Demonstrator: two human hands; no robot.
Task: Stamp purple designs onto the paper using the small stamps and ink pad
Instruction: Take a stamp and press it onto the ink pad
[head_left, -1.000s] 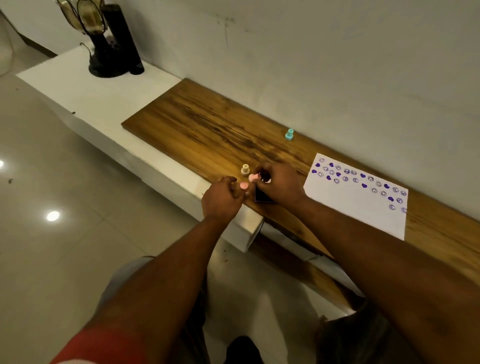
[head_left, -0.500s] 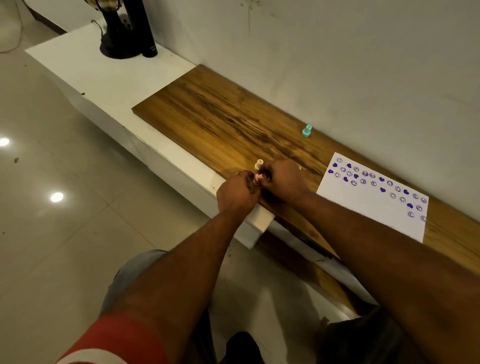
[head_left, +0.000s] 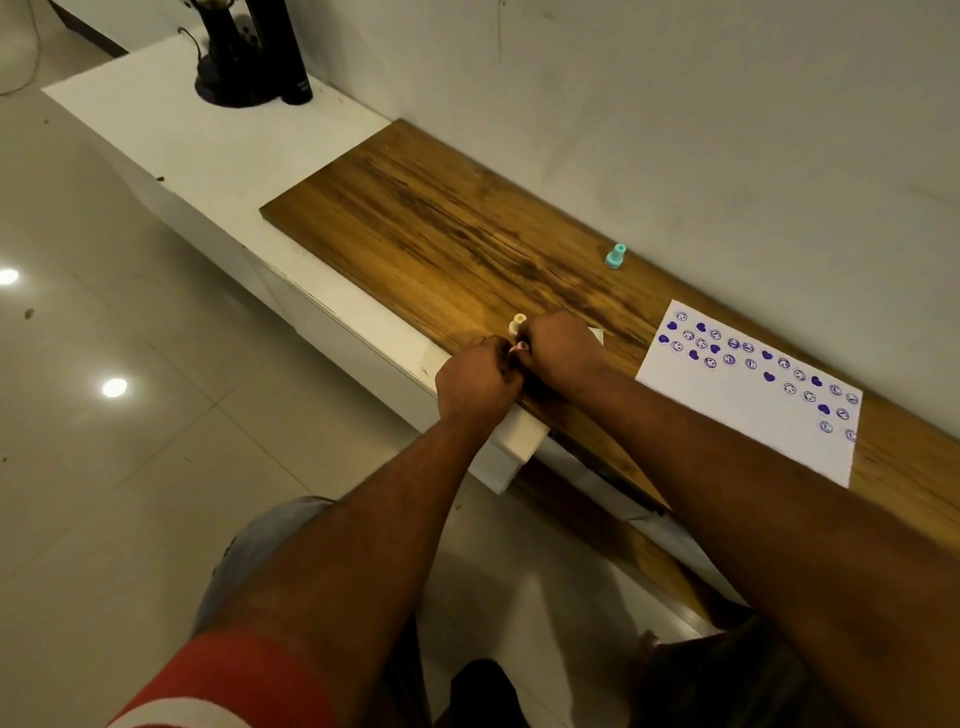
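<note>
Both hands are meeting at the wooden board's (head_left: 415, 234) front edge: the left hand (head_left: 475, 379) is pinching a pink stamp (head_left: 519, 348), while the right hand (head_left: 558, 353) is curling over something I cannot tell. A cream stamp (head_left: 517, 324) is standing just behind them, the stamped paper (head_left: 753, 421) is lying to the right, and a teal stamp (head_left: 615, 256) is sitting farther back

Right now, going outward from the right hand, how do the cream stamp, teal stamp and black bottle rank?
1. Cream stamp, just beyond the right hand.
2. Teal stamp, farther back near the wall.
3. Black bottle, far left on the white shelf.
</note>
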